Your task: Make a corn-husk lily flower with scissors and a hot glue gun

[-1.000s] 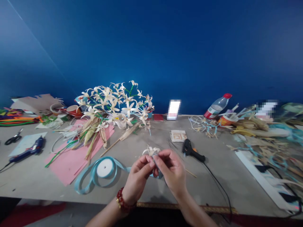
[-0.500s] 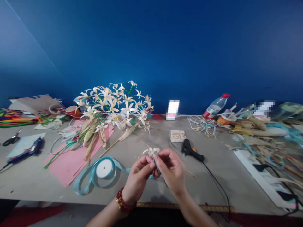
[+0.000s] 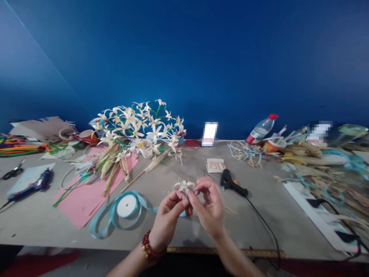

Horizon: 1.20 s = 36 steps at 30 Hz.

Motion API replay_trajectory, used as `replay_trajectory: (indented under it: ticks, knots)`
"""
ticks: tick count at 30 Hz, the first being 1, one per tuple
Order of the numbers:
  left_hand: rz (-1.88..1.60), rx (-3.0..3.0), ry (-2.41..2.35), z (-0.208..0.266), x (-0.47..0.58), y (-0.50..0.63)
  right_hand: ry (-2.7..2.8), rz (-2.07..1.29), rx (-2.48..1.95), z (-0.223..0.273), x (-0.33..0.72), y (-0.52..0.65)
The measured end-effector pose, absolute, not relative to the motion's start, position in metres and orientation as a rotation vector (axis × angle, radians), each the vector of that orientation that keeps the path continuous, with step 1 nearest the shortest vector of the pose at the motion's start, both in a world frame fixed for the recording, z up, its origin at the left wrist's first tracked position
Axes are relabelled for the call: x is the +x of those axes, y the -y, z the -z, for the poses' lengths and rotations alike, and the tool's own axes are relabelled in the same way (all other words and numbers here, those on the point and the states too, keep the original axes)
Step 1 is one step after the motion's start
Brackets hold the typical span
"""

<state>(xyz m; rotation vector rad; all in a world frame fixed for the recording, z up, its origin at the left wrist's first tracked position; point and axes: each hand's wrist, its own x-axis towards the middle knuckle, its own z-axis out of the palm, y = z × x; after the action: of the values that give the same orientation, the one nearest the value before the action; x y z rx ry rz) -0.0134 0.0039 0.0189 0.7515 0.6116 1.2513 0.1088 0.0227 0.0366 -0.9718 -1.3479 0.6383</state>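
Note:
Just above the desk, my left hand [image 3: 170,211] pinches the base of a small cream-white flower [image 3: 182,184] between thumb and fingers. The flower's narrow curled petals stand above the fingertips. My right hand [image 3: 211,207] is close beside it, its thumb tip at the flower's base and its bent index finger held apart from the thumb. A light-blue ribbon [image 3: 150,207] runs from its white spool [image 3: 127,206], at the left, toward my hands. Where it ends behind the fingers is hidden.
Many finished white flowers [image 3: 131,125] on green stems stand behind at left, near pink paper [image 3: 76,206]. A black glue gun [image 3: 235,184] lies right of my hands, a blue one [image 3: 33,186] far left. At right are a bottle [image 3: 261,129], dried husks [image 3: 302,154] and a power strip [image 3: 311,215].
My right index finger has lifted away from its thumb, and the grey-blue strip seen between the hands no longer shows there. My left hand keeps its pinch on the flower.

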Motion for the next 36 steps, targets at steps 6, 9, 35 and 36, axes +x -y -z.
replay_trajectory:
  ticks: [6, 9, 35, 36]
  knots:
    - [-1.285, 0.775, -0.626, -0.016, -0.013, -0.001, 1.501, -0.485, -0.930, -0.043, 0.113, -0.020]
    - [-1.306, 0.797, -0.643, -0.017, -0.012, -0.001, 1.510, -0.493, -0.930, -0.044, 0.112, -0.018]
    - [-1.334, 1.200, -0.981, -0.021, -0.016, 0.003, 1.570, -0.399, -0.982, -0.051, 0.111, -0.018]
    - [-1.333, 1.194, -0.972, -0.021, -0.016, 0.002, 1.569, -0.404, -0.982, -0.051, 0.111, -0.018]
